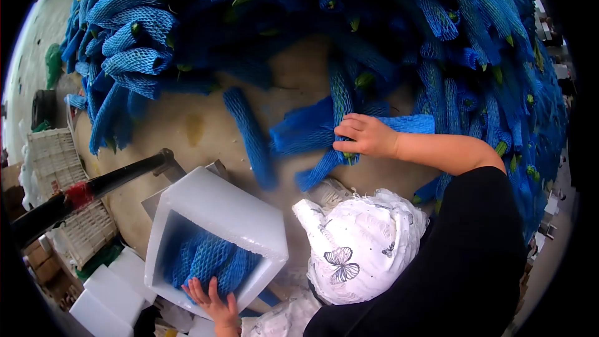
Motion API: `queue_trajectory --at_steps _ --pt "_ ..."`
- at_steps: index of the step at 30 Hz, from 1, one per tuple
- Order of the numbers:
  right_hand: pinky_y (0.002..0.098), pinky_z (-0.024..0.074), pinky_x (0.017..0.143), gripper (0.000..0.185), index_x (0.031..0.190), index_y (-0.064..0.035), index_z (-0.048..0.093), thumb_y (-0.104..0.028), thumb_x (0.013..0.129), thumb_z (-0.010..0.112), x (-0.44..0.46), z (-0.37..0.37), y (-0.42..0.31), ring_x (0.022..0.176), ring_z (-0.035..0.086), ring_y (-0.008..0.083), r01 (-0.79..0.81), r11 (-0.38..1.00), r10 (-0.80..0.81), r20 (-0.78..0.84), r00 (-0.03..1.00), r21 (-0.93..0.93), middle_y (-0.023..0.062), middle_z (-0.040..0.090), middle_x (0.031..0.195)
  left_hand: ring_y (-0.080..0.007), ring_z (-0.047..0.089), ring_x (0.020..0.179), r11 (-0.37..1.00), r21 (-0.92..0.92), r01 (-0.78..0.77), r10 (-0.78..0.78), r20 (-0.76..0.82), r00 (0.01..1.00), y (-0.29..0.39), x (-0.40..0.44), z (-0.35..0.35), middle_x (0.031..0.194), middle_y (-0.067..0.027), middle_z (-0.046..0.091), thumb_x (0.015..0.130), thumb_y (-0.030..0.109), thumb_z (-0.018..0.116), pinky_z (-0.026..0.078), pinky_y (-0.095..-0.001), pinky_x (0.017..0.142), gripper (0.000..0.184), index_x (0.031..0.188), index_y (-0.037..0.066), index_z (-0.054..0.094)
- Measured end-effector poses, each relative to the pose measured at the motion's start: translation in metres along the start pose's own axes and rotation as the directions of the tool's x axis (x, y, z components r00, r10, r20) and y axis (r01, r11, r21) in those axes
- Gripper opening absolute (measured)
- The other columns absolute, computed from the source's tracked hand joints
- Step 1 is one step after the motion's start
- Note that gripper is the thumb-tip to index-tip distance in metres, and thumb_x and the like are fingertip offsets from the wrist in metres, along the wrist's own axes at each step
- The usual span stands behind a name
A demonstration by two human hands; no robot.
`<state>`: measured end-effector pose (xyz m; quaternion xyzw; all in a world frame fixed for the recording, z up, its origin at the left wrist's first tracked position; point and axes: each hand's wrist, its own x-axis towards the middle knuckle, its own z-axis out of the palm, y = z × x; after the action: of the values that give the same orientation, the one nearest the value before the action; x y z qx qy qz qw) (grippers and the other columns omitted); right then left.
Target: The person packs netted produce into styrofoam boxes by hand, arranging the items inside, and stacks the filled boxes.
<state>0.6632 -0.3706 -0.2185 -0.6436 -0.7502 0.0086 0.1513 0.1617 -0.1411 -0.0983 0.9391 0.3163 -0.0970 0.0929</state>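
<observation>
My right hand (365, 136) is closed around the lower end of a long green vegetable in blue foam netting (340, 90), which stands nearly upright. My left hand (214, 299) has its fingers spread at the lower edge of a white foam box (218, 203), touching the blue-netted pieces (209, 259) inside. Just behind my right hand lie flat blue net sleeves (302, 128). One netted piece (249, 137) lies apart on the brown surface, between the box and my right hand.
A large heap of blue-netted vegetables (140, 31) curves around the back and right. A dark bar with red tape (78, 195) is at left, near a white crate (59, 162) and white foam pieces (115, 290). White butterfly-print cloth (368, 246) fills the lower middle.
</observation>
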Motion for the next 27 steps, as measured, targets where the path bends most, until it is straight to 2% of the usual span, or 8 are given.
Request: queue_trajectory --at_steps 7,10,12,16,18,22,24,27 --pt "0.0450 0.0440 0.098 0.055 0.123 -0.0155 0.056 -0.013 0.069 0.067 0.092 -0.005 0.034 0.120 0.048 0.0379 -0.210 0.823 0.017 0.346 0.938 0.528 0.0144 0.053 0.129 -0.0419 0.019 0.141 0.999 0.005 0.036 -0.036 -0.016 0.999 0.002 0.004 0.001 0.150 -0.0163 0.028 0.080 0.030 0.054 0.009 -0.0586 0.114 0.051 0.129 0.018 0.050" --pt "0.0418 0.0429 0.099 0.049 0.126 -0.0127 0.055 -0.007 0.078 0.058 0.170 0.085 0.131 0.122 0.048 0.0337 -0.501 0.856 0.497 0.060 0.865 0.129 0.0128 0.052 0.131 -0.0383 0.023 0.139 0.999 -0.053 0.011 -0.013 -0.044 0.999 0.005 0.007 -0.001 0.147 -0.0130 0.032 0.077 0.029 0.059 0.011 -0.0602 0.114 0.044 0.120 0.018 0.056" --pt "0.0426 0.0406 0.100 0.046 0.127 -0.0133 0.054 -0.006 0.081 0.050 0.190 0.143 0.162 0.118 0.051 0.0295 -0.469 0.854 0.417 -0.242 0.876 -0.226 0.0115 0.052 0.131 -0.0403 0.022 0.139 0.999 -0.032 -0.008 0.007 -0.038 0.999 0.005 0.007 -0.001 0.148 -0.0153 0.030 0.078 0.029 0.057 0.011 -0.0602 0.114 0.047 0.123 0.017 0.054" --pt "0.0426 0.0367 0.103 0.045 0.127 -0.0131 0.055 -0.006 0.083 0.046 0.202 0.152 0.154 0.119 0.050 0.0284 -0.569 0.731 0.618 0.010 0.787 -0.376 0.0125 0.053 0.128 -0.0429 0.021 0.139 1.000 -0.020 -0.021 0.021 -0.013 1.000 0.005 0.002 -0.001 0.149 -0.0180 0.029 0.079 0.028 0.056 0.011 -0.0610 0.113 0.050 0.127 0.015 0.050" --pt "0.0424 0.0361 0.103 0.046 0.123 -0.0120 0.058 -0.005 0.079 0.052 0.164 0.145 0.143 0.118 0.049 0.0270 -0.490 0.848 0.460 -0.179 0.869 -0.201 0.0130 0.053 0.125 -0.0426 0.021 0.139 0.999 -0.007 -0.033 0.032 -0.019 0.999 0.004 0.003 0.002 0.149 -0.0181 0.028 0.079 0.027 0.055 0.011 -0.0609 0.113 0.050 0.127 0.015 0.050" --pt "0.0423 0.0375 0.104 0.059 0.125 -0.0125 0.054 -0.006 0.070 0.073 0.107 0.063 0.079 0.120 0.048 0.0326 -0.268 0.961 0.273 -0.069 0.960 0.066 0.0132 0.050 0.126 -0.0402 0.020 0.140 0.999 0.001 -0.033 0.033 -0.059 0.998 -0.002 0.005 0.012 0.149 -0.0176 0.029 0.076 0.027 0.055 0.009 -0.0607 0.114 0.052 0.126 0.016 0.050" --pt "0.0408 0.0401 0.103 0.064 0.130 -0.0122 0.049 -0.006 0.072 0.075 0.115 -0.004 0.048 0.121 0.047 0.0353 -0.338 0.908 0.383 -0.159 0.910 0.248 0.0143 0.049 0.126 -0.0363 0.021 0.140 0.999 -0.049 -0.008 0.004 -0.074 0.997 0.000 0.004 0.010 0.149 -0.0109 0.030 0.077 0.031 0.058 0.007 -0.0615 0.114 0.047 0.124 0.022 0.053" --pt "0.0389 0.0439 0.101 0.067 0.140 -0.0102 0.036 -0.015 0.082 0.070 0.129 -0.088 0.042 0.119 0.052 0.0270 -0.029 0.700 0.464 -0.425 0.777 0.713 0.0128 0.048 0.132 -0.0359 0.025 0.139 0.994 -0.095 -0.052 0.041 -0.112 0.993 0.002 0.009 0.007 0.146 -0.0134 0.033 0.075 0.026 0.060 0.008 -0.0614 0.114 0.048 0.121 0.018 0.056"
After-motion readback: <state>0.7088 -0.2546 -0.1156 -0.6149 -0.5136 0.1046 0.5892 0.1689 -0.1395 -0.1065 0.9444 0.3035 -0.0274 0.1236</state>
